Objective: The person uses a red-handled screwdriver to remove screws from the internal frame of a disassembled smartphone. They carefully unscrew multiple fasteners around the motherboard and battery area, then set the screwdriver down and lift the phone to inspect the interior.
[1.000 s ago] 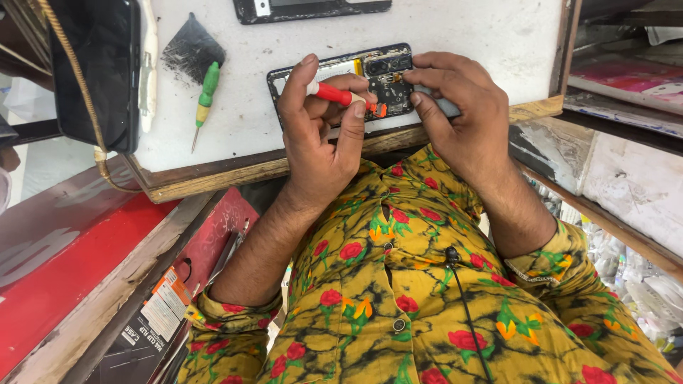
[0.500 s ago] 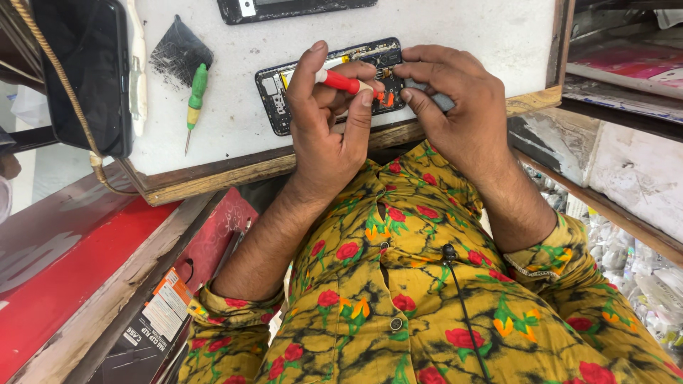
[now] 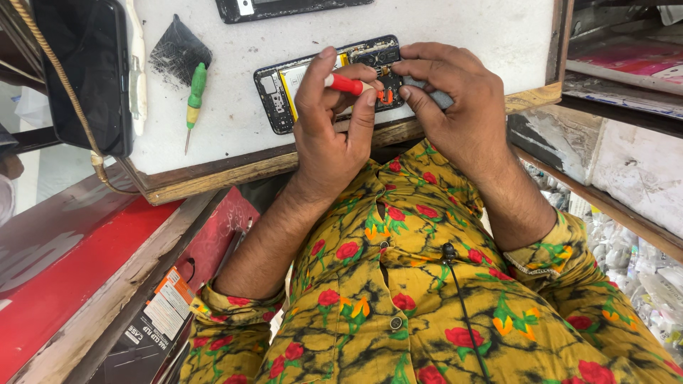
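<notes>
A black smartphone (image 3: pixel 89 71) with a dark screen lay at the far left edge of the white counter (image 3: pixel 469 32), well to the left of both hands. A green-handled screwdriver (image 3: pixel 193 99) lay on the counter nearer the left hand, below a dark cleaning pad (image 3: pixel 178 50). Down beside the left forearm, a dark box with an orange and white label (image 3: pixel 153 323) rested against the red surface (image 3: pixel 64 284).

The left hand (image 3: pixel 334 131) was closed around a red-handled screwdriver (image 3: pixel 348 84), gripped between thumb and fingers, with the tool lying across the opened phone (image 3: pixel 284 92). That phone, its back cover removed and its battery and circuit board exposed, lay on the counter directly beneath the fingers of both hands. The right hand (image 3: pixel 455 107) pressed on the phone's right end, fingers curled narrow; whether it held a separate small part could not be told. A second opened phone (image 3: pixel 284 8) lay beyond both hands at the top edge.
</notes>
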